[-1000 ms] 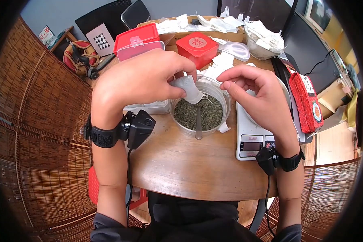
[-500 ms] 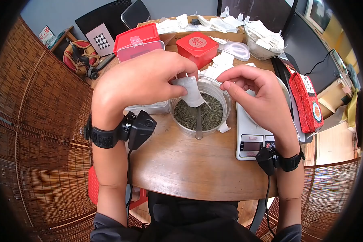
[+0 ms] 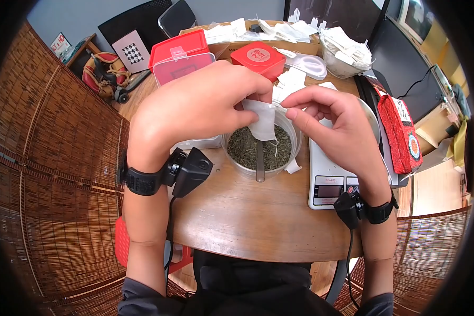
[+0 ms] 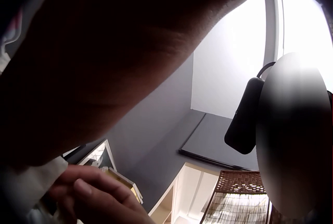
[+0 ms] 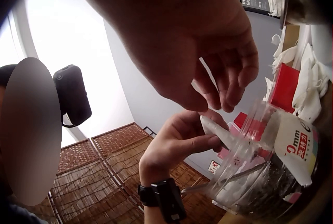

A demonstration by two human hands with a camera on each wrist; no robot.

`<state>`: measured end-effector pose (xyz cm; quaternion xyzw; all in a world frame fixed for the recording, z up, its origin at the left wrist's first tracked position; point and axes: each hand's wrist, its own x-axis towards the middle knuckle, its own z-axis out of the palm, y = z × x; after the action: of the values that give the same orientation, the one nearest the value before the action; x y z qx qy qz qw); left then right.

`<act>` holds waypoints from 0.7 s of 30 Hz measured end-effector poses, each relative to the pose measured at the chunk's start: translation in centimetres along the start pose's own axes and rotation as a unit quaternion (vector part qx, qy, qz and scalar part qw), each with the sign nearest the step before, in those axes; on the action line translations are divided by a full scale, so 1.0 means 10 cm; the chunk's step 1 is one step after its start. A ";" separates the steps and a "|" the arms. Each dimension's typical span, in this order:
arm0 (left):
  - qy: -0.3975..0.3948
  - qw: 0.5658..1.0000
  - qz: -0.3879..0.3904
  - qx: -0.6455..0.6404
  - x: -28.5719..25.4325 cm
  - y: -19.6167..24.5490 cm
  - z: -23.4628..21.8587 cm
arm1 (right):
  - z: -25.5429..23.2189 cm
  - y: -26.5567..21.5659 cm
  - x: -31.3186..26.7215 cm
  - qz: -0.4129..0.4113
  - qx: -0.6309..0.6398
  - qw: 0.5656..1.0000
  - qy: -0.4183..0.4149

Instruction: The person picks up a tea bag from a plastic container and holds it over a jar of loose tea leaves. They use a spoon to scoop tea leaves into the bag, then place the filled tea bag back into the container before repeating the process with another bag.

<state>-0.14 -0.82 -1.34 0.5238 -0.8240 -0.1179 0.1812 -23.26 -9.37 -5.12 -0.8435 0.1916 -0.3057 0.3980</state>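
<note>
My left hand (image 3: pixel 205 105) pinches a small white pouch (image 3: pixel 262 122) between thumb and fingers; in the right wrist view the pouch (image 5: pixel 216 130) slants from that hand (image 5: pixel 179 139). It hangs over a clear round tub (image 3: pixel 296 143) of dried green leaf bits (image 3: pixel 245 150), a thread at its lower end. A metal spoon (image 3: pixel 260 163) leans on the tub's near rim. My right hand (image 3: pixel 338 118) hovers just right of the pouch, fingers loosely bent, thumb and index tips slightly apart, nothing visible between them. The left wrist view shows its fingers (image 4: pixel 99 193) beside the pouch (image 4: pixel 39 180).
Right of the tub stands a white scale (image 3: pixel 326 176) with a metal bowl on it, then a red packet (image 3: pixel 400 134). Behind are red boxes (image 3: pixel 258 59), a clear lid (image 3: pixel 306 66), loose white pouches (image 3: pixel 290 79) and a bowl heaped with white pouches (image 3: pixel 347 47).
My left hand has shifted right with the pouch, closer to my right hand, and the pouch hangs straighter. My right hand has barely moved.
</note>
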 end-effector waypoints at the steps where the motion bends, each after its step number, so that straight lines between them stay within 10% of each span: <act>1: 0.000 1.000 0.000 0.000 0.01 0.00 0.01 | 0.01 -0.01 0.00 0.000 0.000 1.000 0.000; 21: 0.002 0.998 -0.037 -0.050 -0.01 0.11 -0.09 | -0.02 0.00 0.01 0.059 0.100 0.993 0.008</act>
<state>-0.65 -0.28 -0.16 0.5446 -0.7967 -0.1645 0.2040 -23.39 -9.54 -4.98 -0.7841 0.2126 -0.3057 0.4965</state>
